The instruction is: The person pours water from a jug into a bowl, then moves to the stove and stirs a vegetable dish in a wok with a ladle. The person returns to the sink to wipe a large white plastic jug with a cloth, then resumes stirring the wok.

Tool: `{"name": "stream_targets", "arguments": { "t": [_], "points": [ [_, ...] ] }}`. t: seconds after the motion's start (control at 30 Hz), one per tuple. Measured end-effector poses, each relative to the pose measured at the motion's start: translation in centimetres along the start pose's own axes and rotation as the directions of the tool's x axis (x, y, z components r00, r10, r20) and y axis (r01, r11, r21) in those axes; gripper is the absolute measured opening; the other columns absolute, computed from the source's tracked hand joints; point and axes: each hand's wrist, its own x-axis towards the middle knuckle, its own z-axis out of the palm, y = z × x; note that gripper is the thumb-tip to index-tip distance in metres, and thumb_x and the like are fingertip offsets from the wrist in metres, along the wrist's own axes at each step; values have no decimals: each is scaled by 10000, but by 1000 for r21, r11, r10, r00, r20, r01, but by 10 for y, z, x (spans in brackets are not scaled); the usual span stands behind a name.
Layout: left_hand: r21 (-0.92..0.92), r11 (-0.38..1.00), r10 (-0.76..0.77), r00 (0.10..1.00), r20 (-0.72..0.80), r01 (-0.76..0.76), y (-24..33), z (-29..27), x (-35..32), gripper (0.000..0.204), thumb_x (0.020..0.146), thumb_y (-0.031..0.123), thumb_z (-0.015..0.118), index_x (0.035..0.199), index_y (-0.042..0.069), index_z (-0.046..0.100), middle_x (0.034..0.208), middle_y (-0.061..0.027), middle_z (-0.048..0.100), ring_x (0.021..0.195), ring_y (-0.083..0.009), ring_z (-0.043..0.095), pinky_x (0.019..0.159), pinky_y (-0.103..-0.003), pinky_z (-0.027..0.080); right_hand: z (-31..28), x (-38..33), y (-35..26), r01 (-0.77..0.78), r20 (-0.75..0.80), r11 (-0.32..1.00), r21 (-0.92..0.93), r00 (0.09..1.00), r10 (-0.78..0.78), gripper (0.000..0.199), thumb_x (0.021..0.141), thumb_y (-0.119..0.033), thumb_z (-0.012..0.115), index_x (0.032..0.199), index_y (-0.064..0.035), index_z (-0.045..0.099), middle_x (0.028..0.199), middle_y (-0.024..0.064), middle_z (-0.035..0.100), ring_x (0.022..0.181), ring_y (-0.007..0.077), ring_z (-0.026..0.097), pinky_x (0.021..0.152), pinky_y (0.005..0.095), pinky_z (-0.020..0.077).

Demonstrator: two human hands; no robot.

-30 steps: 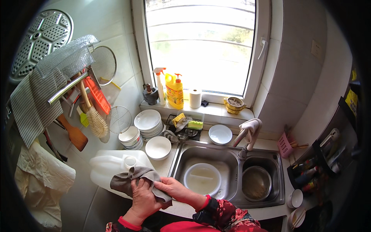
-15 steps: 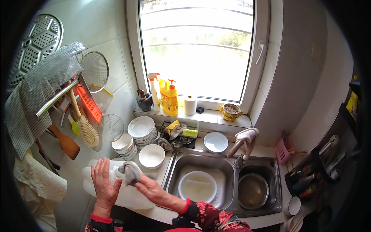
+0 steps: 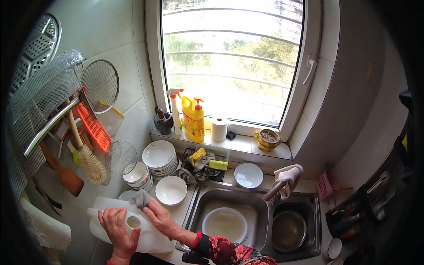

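Observation:
A translucent white plastic jug (image 3: 152,240) stands on the counter in front of me. Its round mouth (image 3: 133,222) faces up, uncovered. My left hand (image 3: 119,232) is over the jug's left side, fingers apart and slightly bent, the thumb beside the mouth. Whether it presses on the plastic is hard to tell. My right hand (image 3: 161,218) pinches a bunched grey cloth (image 3: 141,198) just beyond the mouth. Past the cloth are a white bowl (image 3: 171,191) and stacked white bowls (image 3: 158,154).
To the right, a double steel sink (image 3: 260,229) holds a white basin (image 3: 225,210) and a metal pot (image 3: 289,229). A cloth hangs on the faucet (image 3: 276,190). Sponges fill a black rack (image 3: 216,176). Utensils, including a brush (image 3: 92,165), hang on the left wall. Bottles (image 3: 193,119) line the sill.
My left hand has come down toward the jug, its fingers less upright. My right hand and the cloth have shifted slightly left and lower. The jug's mouth now shows. The view has shifted slightly.

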Motion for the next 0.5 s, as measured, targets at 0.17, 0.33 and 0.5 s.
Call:
{"name": "stream_targets", "arguments": {
  "t": [0.17, 0.33, 0.5],
  "points": [
    [17, 1000, -2, 1000, 20, 1, 3, -5, 2, 672, 914, 615, 411, 1196, 22, 550, 1177, -138, 506, 1202, -355, 422, 1123, -580, 143, -15, 4, 74, -634, 290, 741, 222, 769, 570, 471, 1029, -391, 404, 1172, 4, 617, 1048, 59, 644, 928, 128, 567, 854, 284, 460],
    [2, 999, -34, 999, 33, 34, 6, -9, 0, 664, 924, 608, 393, 1193, 22, 553, 1181, -139, 512, 1197, -352, 430, 1124, -572, 148, -16, -15, 93, -758, 310, 628, 177, 649, 695, 505, 1005, -436, 428, 1098, 5, 655, 996, 56, 662, 894, 132, 581, 822, 285, 469],
    [-51, 999, -12, 1000, 23, 14, 7, -5, 6, 654, 923, 604, 409, 1191, 28, 559, 1178, -135, 514, 1177, -357, 438, 1114, -576, 156, -24, -32, 124, -807, 192, 588, 58, 587, 787, 479, 999, -424, 434, 1098, -12, 655, 975, 60, 664, 882, 134, 583, 810, 291, 471]
  ]
}}
